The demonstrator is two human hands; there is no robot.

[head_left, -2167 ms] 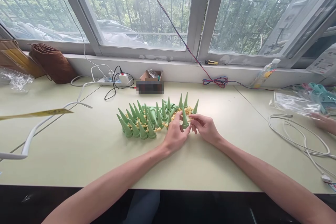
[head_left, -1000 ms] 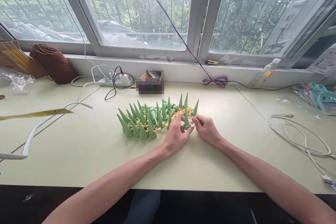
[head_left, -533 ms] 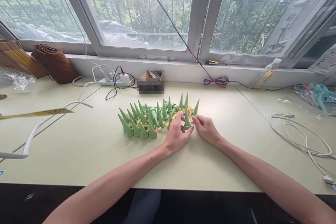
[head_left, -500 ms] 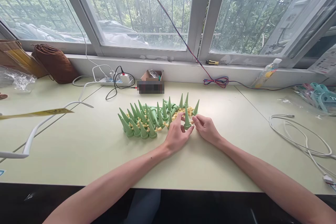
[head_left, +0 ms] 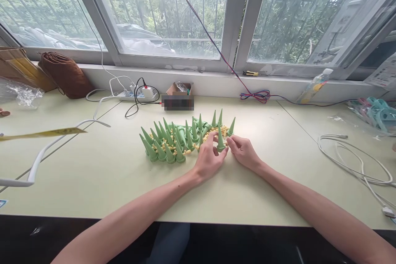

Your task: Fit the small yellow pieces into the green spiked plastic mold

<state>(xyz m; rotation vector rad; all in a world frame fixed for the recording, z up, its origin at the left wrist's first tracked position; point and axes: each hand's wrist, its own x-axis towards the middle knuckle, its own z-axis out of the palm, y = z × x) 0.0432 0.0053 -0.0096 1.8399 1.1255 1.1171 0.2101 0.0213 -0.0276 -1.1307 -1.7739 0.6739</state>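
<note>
Centrally, green cone (head_left: 220, 140) was held upright by L hand (head_left: 208, 154), yellow piece (head_left: 227, 143) pinched by R hand (head_left: 244, 151)

Nr the middle of the pale table (head_left: 123, 189), the cone was gripped low at its base, tip up, btwn the L thumb & curled fingers. Just beside the base, the yellow piece was pinched by the R thumb & index; it was mostly hidden by the fingertips, so whether it was joined to the cone couldn't be told.

To the left, a cluster of other cones (head_left: 170, 156) was spread, mostly upright, w/ yellow bits seen amg the bases & some cones laid on their sides toward the back. Loose yellow pieces (head_left: 206, 135) were heaped behind the L hand; 3 upright cones (head_left: 231, 127) were stood nr that heap's far edge.

Along the window side, a brown bag (head_left: 63, 75), a power strip (head_left: 122, 96), a small cardboard box (head_left: 179, 88), a red-&-blue wire bundle (head_left: 260, 96) & a clear bottle (head_left: 315, 86) were lined up. At far right, a white cable (head_left: 355, 156) was left in loose coils, well apart from the hands.
</note>
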